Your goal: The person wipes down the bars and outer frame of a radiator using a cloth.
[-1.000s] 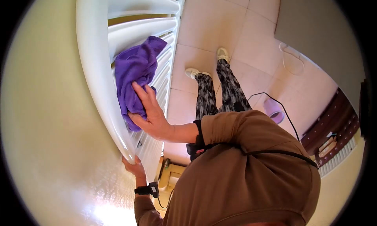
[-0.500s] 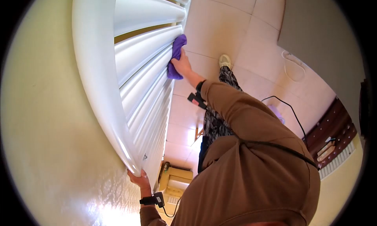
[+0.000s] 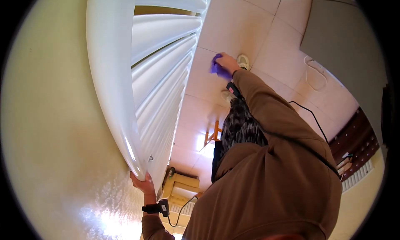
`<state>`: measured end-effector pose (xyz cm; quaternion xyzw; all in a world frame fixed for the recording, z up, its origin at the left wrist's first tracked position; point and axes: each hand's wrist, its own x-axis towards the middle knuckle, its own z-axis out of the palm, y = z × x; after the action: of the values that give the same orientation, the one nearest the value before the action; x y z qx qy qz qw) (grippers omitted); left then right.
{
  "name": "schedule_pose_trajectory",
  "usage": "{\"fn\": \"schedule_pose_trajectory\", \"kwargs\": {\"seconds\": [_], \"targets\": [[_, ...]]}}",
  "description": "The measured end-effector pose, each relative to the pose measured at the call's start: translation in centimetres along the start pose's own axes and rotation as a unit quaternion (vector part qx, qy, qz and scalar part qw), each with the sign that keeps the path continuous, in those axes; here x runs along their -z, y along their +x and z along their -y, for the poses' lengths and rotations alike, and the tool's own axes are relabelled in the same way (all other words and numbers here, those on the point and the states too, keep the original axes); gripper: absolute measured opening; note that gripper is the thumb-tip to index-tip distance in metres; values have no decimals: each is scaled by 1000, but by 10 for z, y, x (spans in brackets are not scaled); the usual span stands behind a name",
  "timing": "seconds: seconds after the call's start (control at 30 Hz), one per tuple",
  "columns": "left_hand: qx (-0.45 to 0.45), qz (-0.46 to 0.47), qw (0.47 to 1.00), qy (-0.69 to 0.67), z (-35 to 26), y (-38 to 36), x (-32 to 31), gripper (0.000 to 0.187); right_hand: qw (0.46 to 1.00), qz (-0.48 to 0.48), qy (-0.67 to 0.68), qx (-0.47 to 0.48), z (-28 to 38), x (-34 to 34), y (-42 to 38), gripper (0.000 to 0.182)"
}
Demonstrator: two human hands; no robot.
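Observation:
A white radiator (image 3: 110,73) with a thick outer tube and several flat bars runs along the yellowish wall (image 3: 46,94). My left hand (image 3: 143,184) is wrapped round the lower end of that tube, with the thumb on its right side. My right hand (image 3: 228,63) is closed on a bunched purple cloth (image 3: 219,69). Both hang over the tiled floor, to the right of the bars and apart from them. The cloth is partly hidden by the hand and slightly blurred.
A grey surface (image 3: 343,40) stands at the upper right, with a white cord (image 3: 315,79) beside it. Below are a small wooden stool (image 3: 214,133), a yellow armchair (image 3: 181,188) and dark red studded furniture (image 3: 358,136). My shoes (image 3: 243,61) show on the floor tiles.
My right hand has come off the radiator bars and moved right with the purple cloth. My left hand still holds the tube's end. The second shoe has come into view.

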<state>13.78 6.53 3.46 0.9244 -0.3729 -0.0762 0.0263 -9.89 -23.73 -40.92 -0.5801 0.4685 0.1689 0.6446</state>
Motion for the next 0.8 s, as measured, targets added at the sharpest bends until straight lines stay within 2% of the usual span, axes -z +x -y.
{"fn": "schedule_pose_trajectory", "kwargs": {"seconds": [0.07,0.1,0.13,0.17,0.2,0.27,0.37,0.5,0.57,0.6,0.63,0.67,0.7,0.8], "targets": [[-4,-1,1000,2,1,-2,2,72,967,-145,191,-85,-23,-18,15,50],[2,1,1000,7,4,-3,2,72,945,-207,239,-82,-25,-19,17,51],[8,3,1000,11,6,-3,0,73,938,-271,193,-96,-1,-5,1,54],[9,2,1000,11,6,-4,0,73,935,-286,210,-2,6,0,3,57],[1,-2,1000,7,6,-3,0,74,930,-315,191,1,28,5,0,58],[-5,-7,1000,1,4,-2,-2,74,942,-301,136,52,51,8,15,59],[-14,-18,1000,7,3,-2,-2,75,952,-294,69,50,95,18,2,59],[-15,-3,1000,13,3,-1,1,74,959,-276,37,40,96,16,13,63],[-4,4,1000,10,2,-1,0,73,960,-226,161,44,81,9,27,57],[-14,-4,1000,17,3,-1,-1,73,961,-224,159,44,77,13,28,57],[-25,-12,999,24,3,-2,-1,72,926,-117,358,36,73,19,29,49],[-23,-12,999,24,4,-2,0,72,842,-5,539,26,70,22,30,43],[-25,-15,999,27,5,-2,-1,72,811,-27,581,-57,80,28,16,28],[-28,-19,999,25,7,-2,-2,72,795,-74,600,-54,75,23,8,26]]}}
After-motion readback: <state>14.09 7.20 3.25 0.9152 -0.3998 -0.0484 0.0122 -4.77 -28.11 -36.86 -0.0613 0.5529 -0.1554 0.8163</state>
